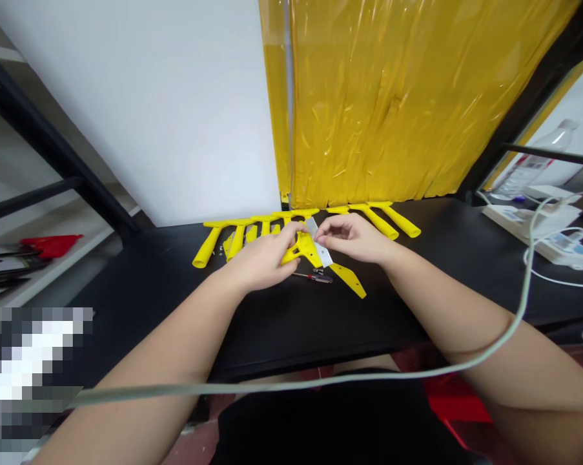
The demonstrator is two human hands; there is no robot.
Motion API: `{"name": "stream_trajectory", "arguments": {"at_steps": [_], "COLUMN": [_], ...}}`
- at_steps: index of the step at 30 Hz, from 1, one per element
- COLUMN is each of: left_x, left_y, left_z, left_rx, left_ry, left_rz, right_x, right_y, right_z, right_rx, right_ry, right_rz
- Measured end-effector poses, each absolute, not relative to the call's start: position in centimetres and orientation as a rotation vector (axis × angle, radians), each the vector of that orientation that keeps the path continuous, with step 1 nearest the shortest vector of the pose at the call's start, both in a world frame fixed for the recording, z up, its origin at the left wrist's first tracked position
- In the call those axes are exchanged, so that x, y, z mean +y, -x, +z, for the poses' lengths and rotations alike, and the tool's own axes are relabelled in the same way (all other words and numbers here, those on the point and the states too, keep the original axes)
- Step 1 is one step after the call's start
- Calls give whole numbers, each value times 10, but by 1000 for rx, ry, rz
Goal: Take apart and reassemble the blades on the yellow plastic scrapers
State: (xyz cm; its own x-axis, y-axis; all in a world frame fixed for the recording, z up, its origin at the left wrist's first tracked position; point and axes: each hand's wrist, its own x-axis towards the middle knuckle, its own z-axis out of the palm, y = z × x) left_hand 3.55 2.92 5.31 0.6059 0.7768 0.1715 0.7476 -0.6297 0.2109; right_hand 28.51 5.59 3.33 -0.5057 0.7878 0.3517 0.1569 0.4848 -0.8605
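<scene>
My left hand (266, 259) is closed round a yellow plastic scraper handle (309, 250), its flared head pointing right. A flat metal blade (325, 257) with small holes lies along the edge of that head. With thumb and fingers pinched together, my right hand (353, 237) grips the blade's right side. Below the blade, a loose yellow cover plate (350, 281) with holes rests on the black table. A small screwdriver (315, 278) lies beneath the handle, and tiny screws (319, 270) are beside it.
More yellow scraper handles (208, 245) line the back of the black table (291, 329), left and right of my hands. A white cable (398, 376) crosses in front of my forearms. White power strips (552, 239) and a plastic bottle (533, 161) stand at the right.
</scene>
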Motion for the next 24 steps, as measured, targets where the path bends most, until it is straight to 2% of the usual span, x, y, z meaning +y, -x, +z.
{"name": "stream_trajectory", "arguments": {"at_steps": [11, 24], "left_x": [28, 31], "left_y": [-36, -35], "left_z": [51, 49], "left_rx": [1259, 1229], "left_ry": [-2808, -2884], "left_rz": [365, 366], "right_x": [59, 59], "right_y": [-277, -272], "right_z": [22, 22], "right_rx": [-1707, -1673], "right_ry": [835, 959], "right_rz": [1380, 1480]}}
